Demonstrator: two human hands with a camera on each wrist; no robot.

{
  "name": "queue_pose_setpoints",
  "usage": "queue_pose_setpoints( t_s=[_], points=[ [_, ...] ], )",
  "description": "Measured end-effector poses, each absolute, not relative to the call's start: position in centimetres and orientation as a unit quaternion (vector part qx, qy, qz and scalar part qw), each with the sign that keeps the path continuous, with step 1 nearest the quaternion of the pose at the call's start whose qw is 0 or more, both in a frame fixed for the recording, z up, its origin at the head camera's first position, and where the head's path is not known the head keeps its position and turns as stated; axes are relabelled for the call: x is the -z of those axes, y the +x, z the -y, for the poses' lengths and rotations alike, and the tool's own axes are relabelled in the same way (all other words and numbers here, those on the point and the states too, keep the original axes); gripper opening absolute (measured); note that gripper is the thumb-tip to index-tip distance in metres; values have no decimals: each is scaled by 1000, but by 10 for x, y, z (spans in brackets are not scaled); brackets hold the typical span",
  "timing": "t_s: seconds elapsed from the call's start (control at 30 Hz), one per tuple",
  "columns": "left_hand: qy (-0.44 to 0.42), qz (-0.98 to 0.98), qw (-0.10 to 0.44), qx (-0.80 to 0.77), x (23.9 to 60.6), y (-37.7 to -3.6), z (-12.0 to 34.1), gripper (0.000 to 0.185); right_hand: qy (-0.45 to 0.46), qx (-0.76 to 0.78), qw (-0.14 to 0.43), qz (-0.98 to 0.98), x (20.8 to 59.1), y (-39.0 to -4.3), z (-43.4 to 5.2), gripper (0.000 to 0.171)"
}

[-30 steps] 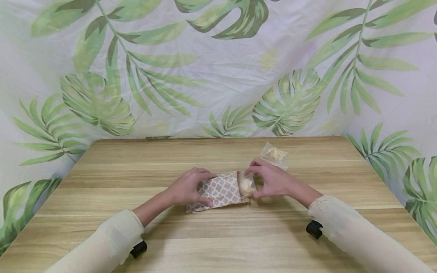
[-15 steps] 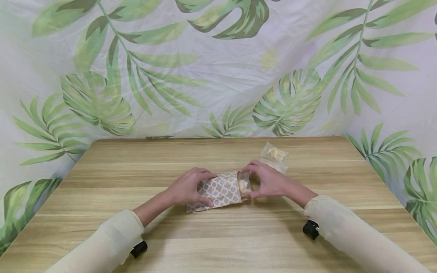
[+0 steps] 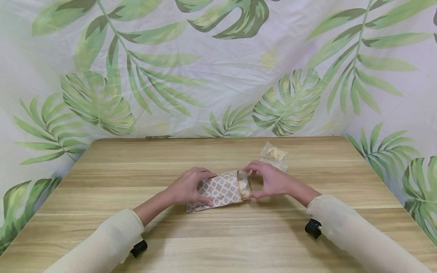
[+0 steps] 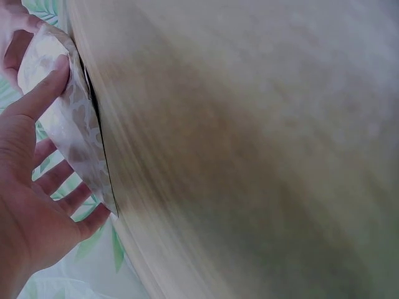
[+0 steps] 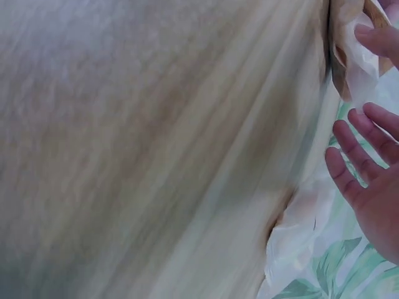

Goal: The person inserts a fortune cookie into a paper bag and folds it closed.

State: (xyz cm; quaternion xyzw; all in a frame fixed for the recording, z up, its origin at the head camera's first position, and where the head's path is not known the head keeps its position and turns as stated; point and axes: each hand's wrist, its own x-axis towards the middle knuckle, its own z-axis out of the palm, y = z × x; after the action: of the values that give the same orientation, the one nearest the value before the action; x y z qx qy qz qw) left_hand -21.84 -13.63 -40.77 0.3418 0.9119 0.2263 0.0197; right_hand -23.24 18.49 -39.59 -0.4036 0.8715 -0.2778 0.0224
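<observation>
Brown paper printed with a white lattice makes up the pouch [image 3: 218, 190] that lies flat near the middle of the desk [image 3: 218, 235], its open end turned to my right. My left hand [image 3: 187, 186] rests on the pouch's left end, fingers curled over its far and near edges and the thumb laid along the top, pinning it to the wood. In the left wrist view the same fingers [image 4: 59, 177] spread under the paper while the thumb presses on it. My right hand [image 3: 269, 180] sits just beside the open end, thumb and fingertips pinching a small clear packet [image 3: 244, 186] with something pale yellow inside; the packet is partly inside the pouch's mouth. The right wrist view is blurred, but it shows a fingertip [image 5: 377, 38] on crinkled clear film at the pouch's edge, the other fingers loosely spread. A second clear packet [image 3: 275, 155] with pale contents lies behind my right hand, toward the far right corner of the desk, apart from the pouch. A leaf-printed cloth [image 3: 218, 68] hangs behind the desk's far edge.
</observation>
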Motion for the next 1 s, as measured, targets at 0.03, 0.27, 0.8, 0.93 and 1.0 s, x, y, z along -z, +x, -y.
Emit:
queue_pose_setpoints(
  t_s=[0.03, 0.27, 0.8, 0.93, 1.0],
  points=[
    [343, -911, 19, -227, 408, -218, 136, 89, -405, 276, 18, -871, 396, -232, -184, 74],
    [343, -911, 17, -228, 408, -218, 137, 89, -389, 267, 13, -882, 398, -228, -173, 74],
    [345, -910, 17, -229, 408, -218, 137, 89, -385, 278, 29, -880, 400, -234, -177, 79],
    [346, -910, 17, -230, 408, -218, 137, 90, -389, 277, 6, -879, 401, -233, -175, 75],
    [347, -909, 17, -230, 408, -219, 137, 90, -384, 276, -2, -881, 400, -232, -175, 74]
  ],
)
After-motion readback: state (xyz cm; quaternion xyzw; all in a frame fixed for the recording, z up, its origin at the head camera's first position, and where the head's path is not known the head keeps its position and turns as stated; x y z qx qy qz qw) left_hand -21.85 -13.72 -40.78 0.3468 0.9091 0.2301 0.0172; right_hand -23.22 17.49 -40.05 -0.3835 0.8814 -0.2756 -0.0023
